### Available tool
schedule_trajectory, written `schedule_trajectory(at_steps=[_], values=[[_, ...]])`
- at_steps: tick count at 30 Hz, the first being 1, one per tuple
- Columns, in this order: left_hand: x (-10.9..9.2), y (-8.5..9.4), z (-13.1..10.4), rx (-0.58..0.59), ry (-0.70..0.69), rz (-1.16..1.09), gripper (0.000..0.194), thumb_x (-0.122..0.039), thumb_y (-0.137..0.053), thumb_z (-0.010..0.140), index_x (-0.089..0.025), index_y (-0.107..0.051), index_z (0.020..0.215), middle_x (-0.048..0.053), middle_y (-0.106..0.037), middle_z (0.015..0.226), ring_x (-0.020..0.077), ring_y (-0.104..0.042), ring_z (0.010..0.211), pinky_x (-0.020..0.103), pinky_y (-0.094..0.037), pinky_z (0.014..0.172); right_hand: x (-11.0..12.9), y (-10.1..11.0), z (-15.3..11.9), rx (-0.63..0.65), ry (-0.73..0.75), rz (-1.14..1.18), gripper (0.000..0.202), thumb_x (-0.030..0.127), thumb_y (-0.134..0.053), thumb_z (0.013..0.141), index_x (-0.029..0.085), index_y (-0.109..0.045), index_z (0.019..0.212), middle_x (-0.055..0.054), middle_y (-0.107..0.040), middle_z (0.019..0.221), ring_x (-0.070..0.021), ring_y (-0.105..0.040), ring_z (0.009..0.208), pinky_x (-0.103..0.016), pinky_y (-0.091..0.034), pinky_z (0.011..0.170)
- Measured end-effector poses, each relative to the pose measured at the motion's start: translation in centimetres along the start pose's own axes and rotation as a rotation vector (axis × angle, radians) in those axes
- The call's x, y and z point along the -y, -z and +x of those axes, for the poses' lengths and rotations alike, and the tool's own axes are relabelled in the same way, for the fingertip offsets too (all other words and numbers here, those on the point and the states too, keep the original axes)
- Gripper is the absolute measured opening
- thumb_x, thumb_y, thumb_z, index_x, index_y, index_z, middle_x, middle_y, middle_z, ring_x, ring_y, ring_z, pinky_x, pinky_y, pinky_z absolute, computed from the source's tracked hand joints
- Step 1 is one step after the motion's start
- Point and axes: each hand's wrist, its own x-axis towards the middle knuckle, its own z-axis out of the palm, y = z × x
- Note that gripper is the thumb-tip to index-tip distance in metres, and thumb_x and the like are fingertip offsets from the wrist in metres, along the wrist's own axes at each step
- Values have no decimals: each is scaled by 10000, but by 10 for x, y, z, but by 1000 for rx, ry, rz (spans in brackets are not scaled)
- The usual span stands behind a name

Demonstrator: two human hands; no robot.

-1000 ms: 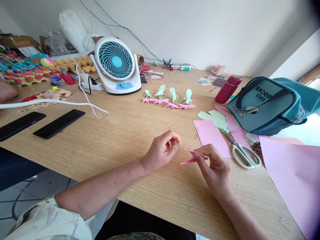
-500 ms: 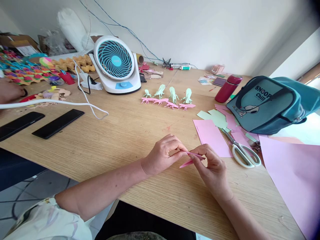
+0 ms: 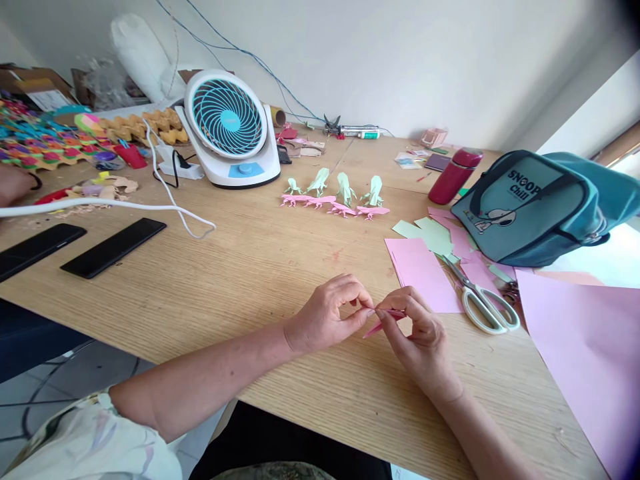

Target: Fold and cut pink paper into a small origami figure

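A small piece of folded pink paper (image 3: pixel 376 327) is held between my two hands above the table. My left hand (image 3: pixel 333 310) pinches its left tip between thumb and forefinger. My right hand (image 3: pixel 417 333) grips the body of the paper, and its fingers cover much of it. One pointed pink flap hangs below the right thumb. Farther back stand several green folded paper insects (image 3: pixel 345 189), with a row of pink folded paper insects (image 3: pixel 342 209) in front of them.
Pink sheets (image 3: pixel 423 277), scissors (image 3: pixel 487 303) and green paper scraps (image 3: pixel 430 233) lie to the right, near a red flask (image 3: pixel 456 177) and a teal bag (image 3: pixel 530 207). A fan (image 3: pixel 230 133), a white cable (image 3: pixel 100 202) and two dark phones (image 3: pixel 114 248) are left. Another person's hand (image 3: pixel 15 185) shows far left.
The folded paper has turned slightly in my fingers, and less of it shows past the right thumb. My left fingertips have shifted a little along its tip. The view has moved slightly.
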Motion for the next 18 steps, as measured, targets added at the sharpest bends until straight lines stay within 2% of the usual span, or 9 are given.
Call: schedule_trajectory(at_steps=[9, 13, 18], values=[[-3, 1, 2, -6, -8, 43, 111, -85, -569, 854, -153, -554, 768, 15, -575, 743, 133, -538, 740, 262, -453, 735, -3, 4, 2, 31, -20, 17, 137, 145, -586, 921, 215, -674, 843, -19, -567, 806, -159, -549, 744, -309, -439, 664], [-3, 2, 2, -19, 49, 31, 128, -103, -585, 866, -149, -560, 749, 12, -577, 727, 128, -548, 719, 254, -449, 711, -9, 8, 2, 12, -59, 48, 121, 161, -620, 913, 238, -708, 879, -17, -582, 825, -161, -556, 759, -315, -431, 675], [2, 1, 1, -30, 139, -34, 133, -123, -616, 875, -142, -605, 743, 11, -604, 720, 117, -572, 705, 237, -451, 698, -17, 9, 0, -39, -112, 148, 83, 190, -688, 876, 259, -711, 835, -15, -589, 846, -170, -565, 782, -319, -436, 682]])
